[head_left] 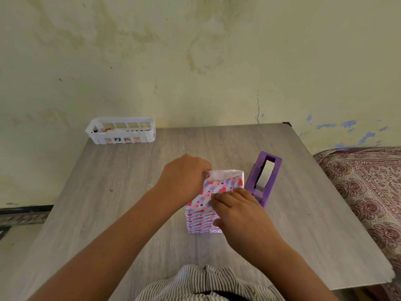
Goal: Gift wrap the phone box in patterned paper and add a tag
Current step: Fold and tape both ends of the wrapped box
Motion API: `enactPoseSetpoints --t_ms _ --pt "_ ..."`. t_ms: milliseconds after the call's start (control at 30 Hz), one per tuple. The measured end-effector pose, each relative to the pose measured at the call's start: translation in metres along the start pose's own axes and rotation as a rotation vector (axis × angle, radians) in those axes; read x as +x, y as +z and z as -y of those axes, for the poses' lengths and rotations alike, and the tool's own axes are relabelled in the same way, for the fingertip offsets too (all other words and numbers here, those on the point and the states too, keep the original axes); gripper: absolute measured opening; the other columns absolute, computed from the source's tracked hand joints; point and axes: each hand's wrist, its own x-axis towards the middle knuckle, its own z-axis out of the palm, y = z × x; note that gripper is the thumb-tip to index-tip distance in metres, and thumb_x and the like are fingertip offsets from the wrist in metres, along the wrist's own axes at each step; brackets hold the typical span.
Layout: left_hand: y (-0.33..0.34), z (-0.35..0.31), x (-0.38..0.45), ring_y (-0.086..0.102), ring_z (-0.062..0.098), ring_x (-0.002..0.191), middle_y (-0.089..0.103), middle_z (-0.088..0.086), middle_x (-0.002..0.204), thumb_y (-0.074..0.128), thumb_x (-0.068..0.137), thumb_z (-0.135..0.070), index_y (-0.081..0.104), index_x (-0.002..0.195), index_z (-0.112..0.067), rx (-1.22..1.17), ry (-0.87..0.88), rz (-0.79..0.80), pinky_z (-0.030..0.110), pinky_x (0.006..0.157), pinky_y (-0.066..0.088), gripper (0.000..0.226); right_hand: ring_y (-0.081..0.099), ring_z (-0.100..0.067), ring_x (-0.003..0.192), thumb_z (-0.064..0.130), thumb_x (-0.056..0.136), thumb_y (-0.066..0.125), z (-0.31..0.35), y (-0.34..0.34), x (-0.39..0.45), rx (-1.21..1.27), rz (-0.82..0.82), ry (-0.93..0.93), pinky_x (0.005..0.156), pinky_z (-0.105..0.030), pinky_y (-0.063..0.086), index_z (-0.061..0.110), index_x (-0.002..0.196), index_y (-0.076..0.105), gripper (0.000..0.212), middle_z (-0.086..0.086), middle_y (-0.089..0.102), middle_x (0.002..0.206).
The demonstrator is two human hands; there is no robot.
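paper (206,205): pink-blue hearts, stripes | tape dispenser (263,179): purple | basket (121,130): white | table (130,181): grey woodgrain

My left hand (184,177) covers the far left corner of the wrapped box (204,218), and its fingertips are tucked out of sight behind the paper's open end. My right hand (236,211) hides the box's right side and the front of the purple tape dispenser (265,177). Small things in the white basket (121,130) are too tiny to identify. The bed (366,187) is cut off by the right edge.
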Motion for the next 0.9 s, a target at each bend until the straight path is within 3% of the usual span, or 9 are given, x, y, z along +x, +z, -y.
enactPoseSetpoints --t_ms 200,333,467,567,667,800,900 --pt "0.004 -0.010 -0.014 0.062 0.016 0.086 0.067 -0.003 0.100 0.039 0.098 -0.043 0.060 0.109 -0.025 0.196 0.048 0.041 0.021 0.074 0.039 0.030 0.071 -0.013 0.073 0.039 0.031 0.094 0.001 0.009 0.008 0.017 -0.049 0.032 0.080 -0.034 0.055 0.019 0.079 0.077 0.055 0.002 0.075 0.082" --pt "0.007 -0.020 -0.020 0.059 0.016 0.089 0.064 0.000 0.103 0.035 0.098 -0.042 0.054 0.108 -0.020 0.389 0.095 0.088 0.028 0.087 0.038 0.030 0.070 -0.015 0.077 0.038 0.039 0.091 0.005 0.015 0.007 0.026 -0.076 0.067 0.085 -0.036 0.053 0.020 0.081 0.076 0.049 0.003 0.074 0.084" --pt "0.014 -0.029 -0.031 0.060 0.021 0.102 0.063 0.004 0.117 0.037 0.099 -0.037 0.039 0.134 -0.016 0.376 0.062 0.063 0.030 0.102 0.034 0.040 0.070 -0.015 0.080 0.035 0.050 0.089 0.004 0.022 0.004 0.025 -0.161 0.077 0.093 -0.035 0.048 0.020 0.085 0.075 0.040 0.003 0.074 0.086" --pt "0.017 -0.034 -0.040 0.056 0.022 0.116 0.059 0.007 0.127 0.036 0.100 -0.027 0.013 0.148 -0.012 0.336 0.034 0.042 0.031 0.114 0.018 0.055 0.068 -0.018 0.089 0.025 0.070 0.073 0.004 0.027 0.000 -0.014 -0.291 0.050 0.100 -0.038 0.034 0.017 0.089 0.074 0.021 0.001 0.073 0.091" --pt "0.019 -0.037 -0.047 0.049 0.021 0.125 0.051 0.006 0.137 0.039 0.099 -0.030 0.001 0.149 -0.011 0.319 0.035 0.057 0.033 0.116 0.009 0.066 0.062 -0.025 0.101 0.023 0.082 0.052 0.005 0.027 -0.003 -0.044 -0.392 0.081 0.096 -0.039 0.032 0.015 0.091 0.074 0.026 0.001 0.073 0.092" --pt "0.022 -0.043 -0.054 0.044 0.023 0.130 0.042 0.007 0.145 0.047 0.096 -0.034 -0.008 0.149 -0.010 0.335 0.058 0.095 0.038 0.116 0.001 0.080 0.056 -0.028 0.105 0.029 0.071 0.076 0.001 0.027 -0.004 -0.092 -0.404 0.120 0.088 -0.040 0.032 0.014 0.096 0.072 0.029 0.001 0.073 0.093" --pt "0.022 -0.044 -0.054 0.042 0.024 0.132 0.040 0.008 0.146 0.049 0.096 -0.033 -0.012 0.148 -0.011 0.334 0.056 0.101 0.039 0.116 -0.001 0.083 0.054 -0.026 0.103 0.032 0.069 0.078 -0.002 0.028 -0.004 -0.092 -0.403 0.127 0.086 -0.039 0.032 0.013 0.097 0.071 0.035 0.000 0.072 0.094"
